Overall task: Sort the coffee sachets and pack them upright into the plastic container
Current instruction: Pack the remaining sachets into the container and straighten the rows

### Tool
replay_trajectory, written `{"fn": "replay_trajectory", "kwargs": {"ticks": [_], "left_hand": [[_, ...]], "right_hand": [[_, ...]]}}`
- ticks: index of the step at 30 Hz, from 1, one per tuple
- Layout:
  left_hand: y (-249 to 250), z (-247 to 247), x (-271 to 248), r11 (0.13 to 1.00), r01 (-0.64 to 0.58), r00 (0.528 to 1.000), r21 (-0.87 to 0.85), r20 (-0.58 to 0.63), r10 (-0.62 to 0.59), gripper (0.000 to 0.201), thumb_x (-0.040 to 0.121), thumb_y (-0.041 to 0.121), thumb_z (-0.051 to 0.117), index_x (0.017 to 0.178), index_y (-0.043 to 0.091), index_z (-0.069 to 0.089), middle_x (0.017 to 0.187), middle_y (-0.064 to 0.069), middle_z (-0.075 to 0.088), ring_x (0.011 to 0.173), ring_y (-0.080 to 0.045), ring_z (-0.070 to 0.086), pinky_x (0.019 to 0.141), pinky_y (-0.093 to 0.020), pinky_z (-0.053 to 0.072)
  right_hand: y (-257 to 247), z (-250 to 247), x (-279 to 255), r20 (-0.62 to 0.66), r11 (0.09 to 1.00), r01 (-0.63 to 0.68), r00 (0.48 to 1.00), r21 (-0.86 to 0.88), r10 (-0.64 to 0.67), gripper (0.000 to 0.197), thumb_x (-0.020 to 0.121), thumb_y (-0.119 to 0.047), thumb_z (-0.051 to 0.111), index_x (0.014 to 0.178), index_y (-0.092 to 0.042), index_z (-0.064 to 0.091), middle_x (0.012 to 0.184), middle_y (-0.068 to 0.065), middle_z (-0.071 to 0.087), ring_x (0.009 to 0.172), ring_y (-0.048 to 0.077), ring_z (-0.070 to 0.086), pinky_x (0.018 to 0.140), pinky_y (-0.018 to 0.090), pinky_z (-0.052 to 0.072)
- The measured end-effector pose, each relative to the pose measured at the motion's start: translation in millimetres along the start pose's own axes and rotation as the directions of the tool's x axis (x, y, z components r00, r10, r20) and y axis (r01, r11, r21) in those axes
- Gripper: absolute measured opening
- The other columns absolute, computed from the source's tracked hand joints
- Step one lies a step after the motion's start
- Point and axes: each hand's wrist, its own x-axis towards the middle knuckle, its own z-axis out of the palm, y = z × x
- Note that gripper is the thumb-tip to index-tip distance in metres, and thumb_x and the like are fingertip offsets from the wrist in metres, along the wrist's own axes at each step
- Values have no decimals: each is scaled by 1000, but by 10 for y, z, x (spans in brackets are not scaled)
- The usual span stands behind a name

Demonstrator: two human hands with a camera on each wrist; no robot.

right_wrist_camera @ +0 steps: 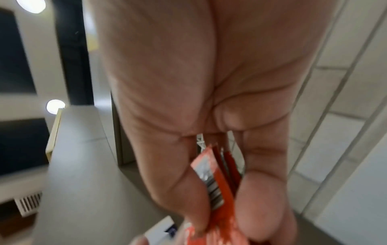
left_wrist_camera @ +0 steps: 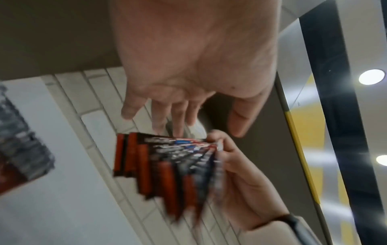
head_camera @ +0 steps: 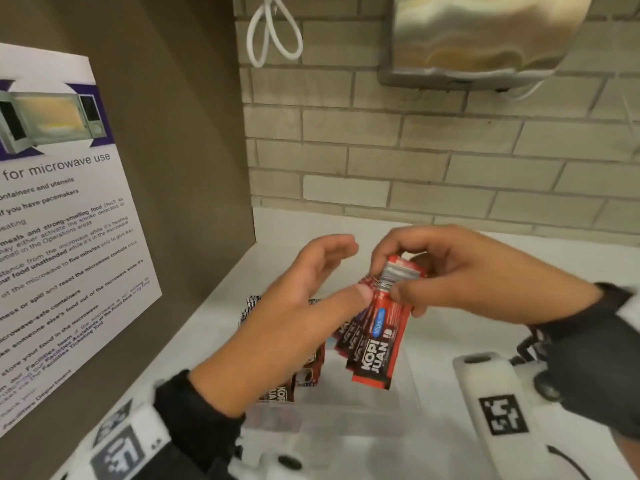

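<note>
Now the right hand (head_camera: 460,271) pinches a fan of red coffee sachets (head_camera: 375,337) by their tops, just above the clear plastic container (head_camera: 332,415) on the white counter (head_camera: 433,341). Beside them the left hand (head_camera: 294,310) is open — its thumb touches the sachets — and more sachets (head_camera: 304,375) lie in the container's left side.

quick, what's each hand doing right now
Left hand: open, fingers straight, thumb touching the sachets.
Right hand: holding a fanned bunch of coffee sachets by their top ends.
</note>
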Motion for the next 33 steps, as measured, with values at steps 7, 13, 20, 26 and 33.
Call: {"fn": "replay_trajectory", "kwargs": {"ticks": [7,13,20,26,33], "left_hand": [[18,-244,-149,928,292,908,-233,371,-193,47,66,32,76,111,22,66,100,-7,70,92,-22,67,79,-32,55],[-138,-188,-214,851,319,944,-418,219,-246,34,57,18,72,92,19,74,82,-6,68,69,-17,67,62,-32,56],[-169,-212,-205,881,171,949,-442,-165,-267,41,69,11,72,110,14,65,101,-13,71,85,-25,69,67,-36,58],[-171,-178,-179,907,94,923,-409,-305,-233,41,70,15,67,111,12,64,104,-15,71,86,-25,69,72,-37,59],[-187,-121,-174,946,33,891,-324,-419,-174,38,71,16,68,109,15,64,102,-8,73,90,-23,71,75,-35,54]], "right_hand": [[-259,126,266,72,981,6,997,193,-20,22,76,-1,64,95,-12,62,80,-4,66,60,10,59,52,19,49],[-193,399,330,-119,999,-25,993,-35,21,29,81,-11,63,103,-30,60,93,-5,65,65,10,60,54,21,48],[108,714,254,-373,950,16,922,313,107,26,78,-28,73,100,-30,58,91,-1,62,63,16,56,57,26,48],[295,959,310,-408,834,103,900,542,154,26,75,4,69,91,-16,63,67,2,58,62,17,52,55,24,46],[264,983,299,-658,877,297,752,378,29,26,77,1,68,87,-23,69,66,-7,57,61,7,54,62,24,53]]}}
